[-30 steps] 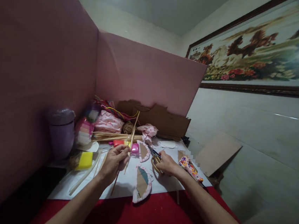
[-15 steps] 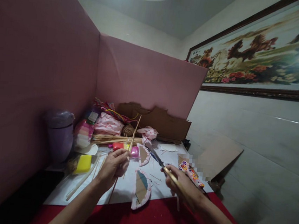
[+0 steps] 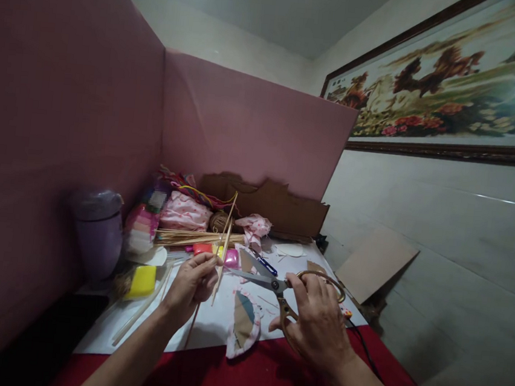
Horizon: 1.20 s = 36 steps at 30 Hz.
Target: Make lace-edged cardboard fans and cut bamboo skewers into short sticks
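My left hand (image 3: 190,286) is closed, pinching thin bamboo sticks (image 3: 227,238) that stand tilted above the paper; the lower part of one shows below the hand. My right hand (image 3: 318,314) grips the bronze-coloured handles of scissors (image 3: 275,284). Their blades are apart and point left, with the tips close to the sticks by my left fingers; I cannot tell whether they touch. Below the blades lies a half-round cardboard piece (image 3: 243,318) edged with pink-and-white fabric. A second such piece (image 3: 245,258) lies behind, partly covered by the scissors. Near it is a blue pen-like tool (image 3: 265,263).
White paper (image 3: 211,334) covers part of a red cloth (image 3: 266,382). Behind are a bundle of bamboo sticks (image 3: 180,236), twine (image 3: 219,221), spotted fabric (image 3: 186,211) and torn cardboard (image 3: 278,210). A yellow block (image 3: 142,282) and a purple lidded container (image 3: 96,232) stand left.
My right hand has turned the scissors so the blades now spread apart and point left at the sticks. The left hand keeps hold of the sticks, nearly in place.
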{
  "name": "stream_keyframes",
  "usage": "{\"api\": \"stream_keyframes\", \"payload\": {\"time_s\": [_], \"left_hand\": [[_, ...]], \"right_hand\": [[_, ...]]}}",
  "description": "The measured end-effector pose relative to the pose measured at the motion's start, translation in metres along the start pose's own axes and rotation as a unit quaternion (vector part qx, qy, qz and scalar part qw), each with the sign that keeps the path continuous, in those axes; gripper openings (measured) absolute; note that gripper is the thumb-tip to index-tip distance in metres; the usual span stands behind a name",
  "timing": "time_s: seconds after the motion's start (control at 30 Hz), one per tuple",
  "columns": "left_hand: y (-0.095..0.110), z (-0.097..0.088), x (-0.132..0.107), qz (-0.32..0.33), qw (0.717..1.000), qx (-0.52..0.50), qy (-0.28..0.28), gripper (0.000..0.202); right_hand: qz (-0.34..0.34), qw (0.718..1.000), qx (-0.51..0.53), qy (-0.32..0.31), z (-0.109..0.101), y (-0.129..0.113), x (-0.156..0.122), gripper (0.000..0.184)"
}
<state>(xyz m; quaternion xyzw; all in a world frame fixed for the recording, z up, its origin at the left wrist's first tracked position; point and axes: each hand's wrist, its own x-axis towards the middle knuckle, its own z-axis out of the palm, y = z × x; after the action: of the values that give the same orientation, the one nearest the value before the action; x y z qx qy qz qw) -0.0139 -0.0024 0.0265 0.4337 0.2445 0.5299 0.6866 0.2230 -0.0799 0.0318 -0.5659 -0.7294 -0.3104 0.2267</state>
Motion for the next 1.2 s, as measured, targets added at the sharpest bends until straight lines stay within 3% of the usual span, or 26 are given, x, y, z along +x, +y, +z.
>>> {"api": "stream_keyframes", "payload": {"time_s": [0.13,0.23,0.37,0.47,0.53,0.6,0.77,0.93,1.03,1.07,1.1,1.13,1.2], "left_hand": [[0.000,0.001,0.000,0.003,1.000,0.006,-0.003,0.019],[0.000,0.001,0.001,0.015,1.000,0.012,0.001,0.020],[-0.001,-0.004,0.005,0.018,0.998,0.051,0.043,0.023],[-0.003,-0.014,0.011,-0.021,0.985,0.135,0.107,0.024],[-0.004,-0.024,0.017,-0.054,0.955,0.249,0.154,0.022],[-0.006,-0.033,0.024,-0.061,0.896,0.399,0.187,0.024],[-0.013,-0.048,0.034,-0.045,0.808,0.546,0.216,0.023],[-0.013,-0.041,0.024,-0.011,0.726,0.661,0.187,0.026],[-0.001,-0.024,0.013,0.099,0.694,0.685,0.198,0.022],[0.004,-0.016,0.010,0.144,0.700,0.669,0.206,0.022],[0.008,-0.008,0.006,0.178,0.723,0.635,0.207,0.023],[0.012,0.001,0.002,0.177,0.770,0.586,0.180,0.025],[0.015,0.020,-0.005,0.099,0.880,0.455,0.097,0.029]], "right_hand": [[-0.024,0.998,-0.045,0.045,-0.003,0.001,0.001,0.052],[-0.023,0.998,-0.042,0.043,-0.007,0.000,0.002,0.052],[0.058,0.994,0.078,-0.046,-0.008,-0.002,0.002,0.049],[0.157,0.956,0.218,-0.116,-0.003,-0.004,0.001,0.043],[0.201,0.934,0.264,-0.131,0.000,-0.005,0.000,0.042],[0.216,0.929,0.274,-0.126,0.001,-0.007,-0.002,0.043],[0.136,0.959,0.234,-0.080,-0.008,-0.014,-0.009,0.045],[0.040,0.992,0.118,-0.017,-0.016,-0.014,-0.017,0.047],[0.010,0.998,0.055,0.009,-0.020,-0.008,-0.018,0.048],[0.001,0.999,0.033,0.017,-0.022,-0.005,-0.018,0.048],[-0.008,1.000,0.014,0.024,-0.024,-0.003,-0.018,0.048],[-0.014,0.999,-0.003,0.028,-0.026,-0.001,-0.017,0.048],[-0.022,0.999,-0.023,0.034,-0.029,0.002,-0.017,0.049]]}}
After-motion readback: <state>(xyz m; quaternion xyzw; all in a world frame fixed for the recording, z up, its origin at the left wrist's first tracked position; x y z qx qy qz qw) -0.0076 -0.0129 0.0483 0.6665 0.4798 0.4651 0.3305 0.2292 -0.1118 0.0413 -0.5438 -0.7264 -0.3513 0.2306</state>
